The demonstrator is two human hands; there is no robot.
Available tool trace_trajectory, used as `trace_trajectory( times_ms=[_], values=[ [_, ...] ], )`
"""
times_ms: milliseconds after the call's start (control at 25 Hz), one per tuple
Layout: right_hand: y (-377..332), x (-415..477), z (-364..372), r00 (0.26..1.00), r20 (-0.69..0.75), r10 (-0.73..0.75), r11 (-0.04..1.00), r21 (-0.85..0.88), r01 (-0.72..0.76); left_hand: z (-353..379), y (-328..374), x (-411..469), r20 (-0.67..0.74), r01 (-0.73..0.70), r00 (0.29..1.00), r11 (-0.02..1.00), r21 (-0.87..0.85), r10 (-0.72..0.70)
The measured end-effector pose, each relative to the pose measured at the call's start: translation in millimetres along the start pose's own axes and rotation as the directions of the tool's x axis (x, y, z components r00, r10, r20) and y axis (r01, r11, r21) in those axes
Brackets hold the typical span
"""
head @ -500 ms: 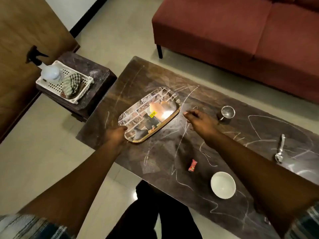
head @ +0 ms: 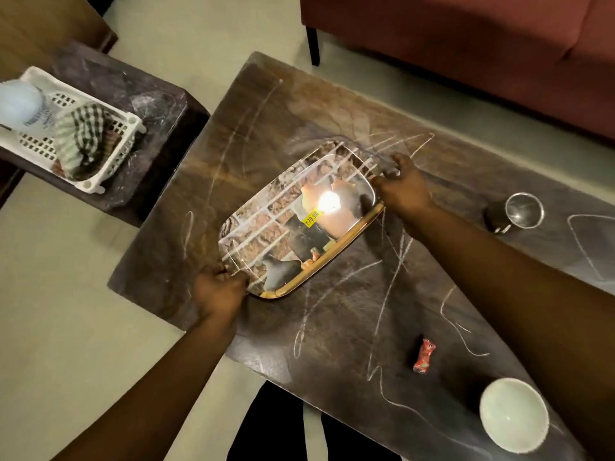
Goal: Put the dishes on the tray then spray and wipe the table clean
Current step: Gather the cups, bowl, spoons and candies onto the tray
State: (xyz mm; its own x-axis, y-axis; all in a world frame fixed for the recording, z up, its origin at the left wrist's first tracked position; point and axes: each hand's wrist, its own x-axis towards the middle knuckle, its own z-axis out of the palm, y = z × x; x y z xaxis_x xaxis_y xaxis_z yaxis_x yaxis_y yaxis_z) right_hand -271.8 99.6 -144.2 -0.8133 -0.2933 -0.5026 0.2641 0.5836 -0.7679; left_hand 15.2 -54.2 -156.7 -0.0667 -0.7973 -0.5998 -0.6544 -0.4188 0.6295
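Note:
A printed oval tray (head: 266, 234) with a gold rim lies on the dark table (head: 349, 314), which is scribbled with white chalk lines. My left hand (head: 218, 292) grips the tray's near-left end. My right hand (head: 404, 189) grips its far-right end. A steel cup (head: 522, 211) stands to the right of the tray. A white bowl (head: 514, 414) sits near the table's front edge. A small red wrapper (head: 424, 356) lies between the tray and the bowl.
On a low side table (head: 139, 104) to the left, a white basket (head: 109, 148) holds a spray bottle (head: 23, 106) and a checked cloth (head: 81, 138). A red sofa (head: 466, 44) runs behind the table. My legs (head: 283, 424) are at the table's front edge.
My right hand moved left from the bare table onto the tray's far end and took hold of it. The view has shifted closer, so the spoon at the right is out of frame.

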Motion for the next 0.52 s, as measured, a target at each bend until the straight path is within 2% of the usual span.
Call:
trace_trajectory(
  times_ms=[160, 320, 440, 520],
  values=[
    [12, 34, 10, 0.996, 0.072, 0.045, 0.997, -0.060, -0.041, -2, -7, 20, -0.025, -0.097, 0.995, 0.995, 0.039, 0.098],
    [18, 8, -10, 0.998, -0.057, 0.037, 0.999, -0.001, -0.037, -12, 27, 35, 0.004, -0.267, 0.962, 0.943, 0.201, 0.272],
    [50, -34, -33, 0.986, -0.116, 0.120, 0.985, 0.142, -0.103, -7, 69, 47, 0.126, -0.405, 0.914, 0.871, 0.278, 0.385],
    [79, -59, -42, 0.958, -0.207, 0.200, 0.963, 0.220, -0.154, 9, 90, 54, 0.241, -0.484, 0.873, 0.817, 0.314, 0.425]
  ],
)
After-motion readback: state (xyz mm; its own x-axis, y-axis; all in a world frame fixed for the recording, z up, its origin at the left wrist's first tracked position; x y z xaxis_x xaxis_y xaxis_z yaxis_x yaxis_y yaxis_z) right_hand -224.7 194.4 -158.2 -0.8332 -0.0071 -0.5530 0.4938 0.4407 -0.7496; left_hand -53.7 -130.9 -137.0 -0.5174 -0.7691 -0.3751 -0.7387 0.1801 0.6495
